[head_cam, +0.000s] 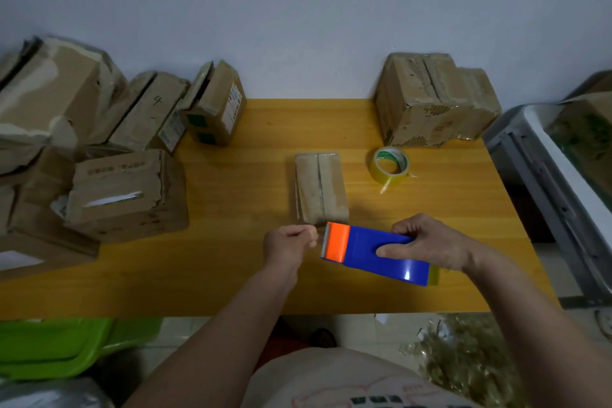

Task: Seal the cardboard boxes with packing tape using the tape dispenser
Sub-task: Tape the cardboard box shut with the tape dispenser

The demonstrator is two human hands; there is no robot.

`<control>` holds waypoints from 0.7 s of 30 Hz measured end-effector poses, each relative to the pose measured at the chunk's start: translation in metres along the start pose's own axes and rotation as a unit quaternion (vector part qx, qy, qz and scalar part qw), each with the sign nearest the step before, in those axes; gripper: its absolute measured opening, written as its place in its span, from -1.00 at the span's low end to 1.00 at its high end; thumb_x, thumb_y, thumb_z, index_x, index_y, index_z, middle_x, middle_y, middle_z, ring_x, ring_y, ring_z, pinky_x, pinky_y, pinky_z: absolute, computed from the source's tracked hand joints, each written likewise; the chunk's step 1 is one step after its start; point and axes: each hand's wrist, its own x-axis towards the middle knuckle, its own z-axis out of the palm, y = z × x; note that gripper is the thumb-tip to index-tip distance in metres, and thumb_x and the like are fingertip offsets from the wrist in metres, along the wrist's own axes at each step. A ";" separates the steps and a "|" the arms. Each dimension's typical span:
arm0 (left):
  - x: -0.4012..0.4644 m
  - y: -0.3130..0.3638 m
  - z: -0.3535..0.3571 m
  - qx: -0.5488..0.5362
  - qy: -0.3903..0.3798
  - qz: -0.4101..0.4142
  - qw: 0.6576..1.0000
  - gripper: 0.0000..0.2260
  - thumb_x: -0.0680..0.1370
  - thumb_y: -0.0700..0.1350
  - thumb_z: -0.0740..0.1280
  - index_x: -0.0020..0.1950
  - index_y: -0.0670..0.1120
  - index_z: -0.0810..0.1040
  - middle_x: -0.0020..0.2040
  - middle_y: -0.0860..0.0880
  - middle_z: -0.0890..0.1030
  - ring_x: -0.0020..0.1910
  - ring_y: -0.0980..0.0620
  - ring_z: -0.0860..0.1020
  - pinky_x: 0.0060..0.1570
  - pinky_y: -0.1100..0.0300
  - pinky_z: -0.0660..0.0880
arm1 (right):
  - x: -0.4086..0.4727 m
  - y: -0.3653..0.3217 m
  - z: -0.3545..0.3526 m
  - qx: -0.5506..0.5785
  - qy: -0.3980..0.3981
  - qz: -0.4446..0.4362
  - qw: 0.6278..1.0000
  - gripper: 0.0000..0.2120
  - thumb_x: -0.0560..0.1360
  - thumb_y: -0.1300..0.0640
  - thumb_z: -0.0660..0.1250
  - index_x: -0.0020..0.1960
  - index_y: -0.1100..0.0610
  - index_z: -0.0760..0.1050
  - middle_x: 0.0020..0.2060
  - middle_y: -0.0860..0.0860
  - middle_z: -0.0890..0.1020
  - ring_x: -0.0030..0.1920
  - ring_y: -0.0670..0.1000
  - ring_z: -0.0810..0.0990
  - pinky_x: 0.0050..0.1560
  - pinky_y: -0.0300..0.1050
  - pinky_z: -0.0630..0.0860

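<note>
The right hand grasps the blue tape dispenser across its body, thumb on the top face, holding it just above the table near the front edge. The dispenser's orange toothed end points left. The left hand has fingers curled with fingertips pinched together right at those teeth; whether tape is held between them cannot be told. A small cardboard box lies on the table just behind the dispenser, near the middle, flaps closed with the centre seam running front to back; its top looks glossy, but taped or not cannot be confirmed. A roll of yellowish tape rests to the right of that box, apart from it. A larger box with a shiny wrapped surface stands at the back right corner against the wall. Several worn boxes are heaped along the left edge and back left corner, some with flaps ajar. A green plastic bin sits below the front left edge.
</note>
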 end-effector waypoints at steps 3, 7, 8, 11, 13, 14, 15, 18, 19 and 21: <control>0.007 0.003 -0.007 0.003 0.047 0.012 0.999 -0.85 0.51 -0.27 0.40 -0.19 -0.03 0.61 -0.24 0.06 0.62 -0.17 0.12 0.58 -0.05 0.26 0.51 | -0.001 -0.002 -0.005 -0.012 0.011 0.003 1.000 -0.74 0.40 0.04 0.49 -0.32 0.17 0.52 -0.46 -0.03 0.57 -0.43 -0.09 0.51 -0.35 -0.23 0.39; 0.017 0.003 -0.010 0.001 0.050 0.021 0.999 -0.87 0.49 -0.24 0.43 -0.17 -0.01 0.63 -0.19 0.03 0.66 -0.13 0.09 0.60 -0.04 0.25 0.51 | 0.003 -0.006 -0.021 -0.060 0.048 0.005 0.997 -0.72 0.40 0.03 0.49 -0.30 0.22 0.53 -0.47 0.00 0.57 -0.45 -0.11 0.51 -0.36 -0.21 0.39; 0.018 0.001 -0.006 0.001 0.053 0.033 0.998 -0.88 0.50 -0.24 0.43 -0.16 -0.02 0.64 -0.20 0.01 0.67 -0.15 0.08 0.61 -0.08 0.27 0.51 | 0.006 -0.007 -0.022 -0.088 0.060 0.006 0.994 -0.70 0.39 0.01 0.49 -0.30 0.22 0.53 -0.47 0.00 0.56 -0.46 -0.12 0.51 -0.37 -0.21 0.38; 0.022 0.000 0.004 -0.009 0.116 0.075 0.990 -0.93 0.51 -0.25 0.41 -0.06 -0.14 0.68 -0.23 -0.03 0.67 -0.23 0.05 0.60 -0.19 0.28 0.48 | 0.020 -0.015 -0.022 -0.145 0.083 0.006 0.986 -0.71 0.39 -0.02 0.49 -0.32 0.15 0.51 -0.47 -0.06 0.56 -0.47 -0.18 0.50 -0.38 -0.23 0.37; 0.025 0.000 0.005 0.000 0.160 0.080 0.984 -0.91 0.51 -0.25 0.40 -0.02 -0.17 0.69 -0.16 -0.08 0.68 -0.19 0.01 0.62 -0.09 0.20 0.52 | 0.031 -0.022 -0.018 -0.176 0.082 0.004 0.981 -0.72 0.38 -0.07 0.49 -0.30 0.10 0.51 -0.43 -0.06 0.58 -0.39 -0.14 0.55 -0.35 -0.21 0.42; 0.029 -0.003 0.005 0.005 0.171 0.081 0.982 -0.90 0.51 -0.25 0.41 0.00 -0.18 0.69 -0.12 -0.10 0.69 -0.15 -0.01 0.63 -0.02 0.15 0.54 | 0.035 -0.025 -0.017 -0.198 0.081 0.006 0.977 -0.72 0.38 -0.10 0.48 -0.28 0.09 0.52 -0.39 -0.05 0.60 -0.34 -0.11 0.57 -0.33 -0.19 0.44; 0.031 -0.005 0.006 0.010 0.175 0.084 0.981 -0.88 0.51 -0.25 0.41 0.01 -0.19 0.69 -0.09 -0.12 0.70 -0.12 -0.03 0.64 0.02 0.12 0.56 | 0.039 -0.027 -0.016 -0.221 0.081 0.012 0.972 -0.71 0.37 -0.12 0.48 -0.26 0.07 0.52 -0.36 -0.03 0.61 -0.29 -0.08 0.59 -0.31 -0.17 0.47; 0.035 -0.013 0.012 0.030 0.181 0.093 0.979 -0.85 0.53 -0.26 0.38 0.06 -0.19 0.68 -0.03 -0.11 0.69 -0.09 0.02 0.62 0.01 0.17 0.54 | 0.048 -0.033 -0.015 -0.261 0.080 0.035 0.962 -0.70 0.38 -0.16 0.45 -0.20 0.07 0.52 -0.31 0.00 0.61 -0.24 -0.04 0.59 -0.29 -0.18 0.46; 0.036 -0.014 0.015 0.037 0.181 0.097 0.978 -0.84 0.53 -0.26 0.37 0.08 -0.20 0.67 0.00 -0.10 0.69 -0.09 0.05 0.60 -0.03 0.23 0.52 | 0.050 -0.034 -0.016 -0.263 0.077 0.040 0.961 -0.70 0.39 -0.16 0.45 -0.19 0.07 0.52 -0.30 0.00 0.61 -0.24 -0.05 0.59 -0.29 -0.18 0.44; 0.037 -0.017 0.018 0.050 0.171 0.108 0.978 -0.82 0.55 -0.26 0.35 0.13 -0.20 0.65 0.04 -0.08 0.67 -0.07 0.13 0.55 -0.10 0.35 0.44 | 0.051 -0.034 -0.018 -0.260 0.072 0.046 0.962 -0.70 0.39 -0.16 0.45 -0.20 0.06 0.51 -0.30 -0.01 0.60 -0.24 -0.05 0.58 -0.28 -0.18 0.44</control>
